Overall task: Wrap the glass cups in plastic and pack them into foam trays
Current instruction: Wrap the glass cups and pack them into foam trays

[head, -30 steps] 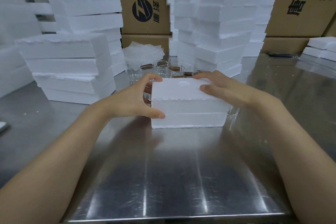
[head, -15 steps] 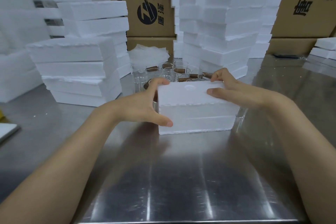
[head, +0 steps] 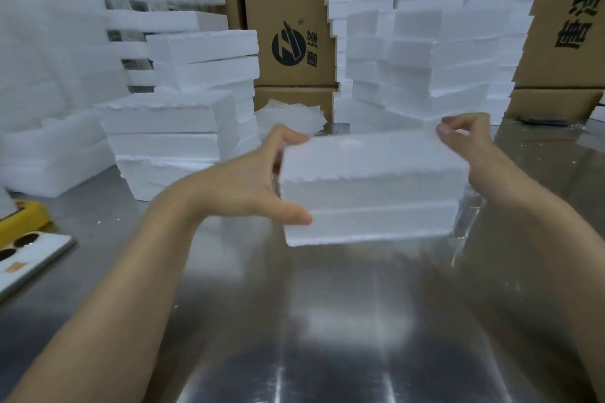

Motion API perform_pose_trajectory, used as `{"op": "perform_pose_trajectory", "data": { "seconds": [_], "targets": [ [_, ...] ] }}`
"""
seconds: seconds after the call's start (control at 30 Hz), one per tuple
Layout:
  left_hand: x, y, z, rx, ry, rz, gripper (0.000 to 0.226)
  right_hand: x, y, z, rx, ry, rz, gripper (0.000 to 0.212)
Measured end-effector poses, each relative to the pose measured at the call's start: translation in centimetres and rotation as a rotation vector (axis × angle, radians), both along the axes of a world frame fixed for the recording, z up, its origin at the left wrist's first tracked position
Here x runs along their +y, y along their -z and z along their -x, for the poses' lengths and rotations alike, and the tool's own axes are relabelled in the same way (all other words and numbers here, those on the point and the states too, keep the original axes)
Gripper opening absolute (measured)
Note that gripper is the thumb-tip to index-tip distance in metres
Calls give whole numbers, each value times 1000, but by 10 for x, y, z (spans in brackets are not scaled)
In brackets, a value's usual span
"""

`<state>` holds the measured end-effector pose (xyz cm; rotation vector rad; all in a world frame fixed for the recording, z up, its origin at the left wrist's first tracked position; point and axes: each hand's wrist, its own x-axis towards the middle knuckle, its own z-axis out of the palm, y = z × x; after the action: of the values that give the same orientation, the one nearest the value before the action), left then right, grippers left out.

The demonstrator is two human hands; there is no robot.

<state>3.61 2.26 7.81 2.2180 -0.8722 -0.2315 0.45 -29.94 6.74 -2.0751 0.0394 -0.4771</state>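
Note:
A closed white foam box (head: 370,190), made of two tray halves one on top of the other, is held above the steel table (head: 327,321). My left hand (head: 248,180) grips its left end, thumb on the front face and fingers behind. My right hand (head: 471,141) holds the far right top corner with its fingertips. A heap of clear plastic sheets (head: 291,118) lies behind the box. The glass cups are hidden behind the box.
Stacks of foam trays stand at the left (head: 170,134) and at the back right (head: 425,52). Cardboard boxes (head: 288,16) line the back. A yellow object (head: 23,222) and a white phone (head: 29,258) lie at the table's left edge.
Both hands have lifted the foam box off the table and upward. The view has tilted up, and the cups behind the box are now hidden.

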Motion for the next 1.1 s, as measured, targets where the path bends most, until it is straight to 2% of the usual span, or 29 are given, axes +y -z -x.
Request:
{"op": "perform_pose_trajectory", "data": {
  "seconds": [0.1, 0.27, 0.37, 0.5, 0.57, 0.67, 0.8, 0.9, 0.97, 1.0, 1.07, 1.1],
  "targets": [
    [43, -39, 1, -114, -134, 114, 89, -2, 0, 3, -162, 17, -68, 23],
    [118, -106, -27, -401, -395, 134, 82, 1, 10, 0, -191, -12, 104, 28],
    [165, -119, -67, -349, -471, 163, 80, 4, 14, -2, -214, -21, 192, 28],
    [216, -118, -120, -238, -563, 5, 95, 8, 17, -4, -257, -18, 270, 30],
    [230, -113, -136, -218, -560, -14, 94, 8, 18, -3, -262, -28, 283, 31],
    [240, -100, -146, -172, -528, 74, 87, 8, 18, -3, -266, -30, 312, 32],
    [245, -81, -153, -169, -585, 216, 86, 7, 18, -3, -253, -37, 344, 32],
    [249, -87, -151, -198, -557, 164, 92, 8, 19, -3, -245, -36, 376, 33],
    [239, -86, -150, -303, -664, 53, 86, 9, 18, -1, -245, -38, 378, 34],
    [230, -84, -146, -426, -778, 66, 80, 11, 16, -1, -254, -37, 379, 34],
    [199, -76, -138, -744, -883, 293, 55, 20, 15, -1, -286, -23, 340, 30],
    [174, -70, -125, -922, -826, 445, 40, 28, 18, -1, -308, -21, 256, 25]
  ]
}}
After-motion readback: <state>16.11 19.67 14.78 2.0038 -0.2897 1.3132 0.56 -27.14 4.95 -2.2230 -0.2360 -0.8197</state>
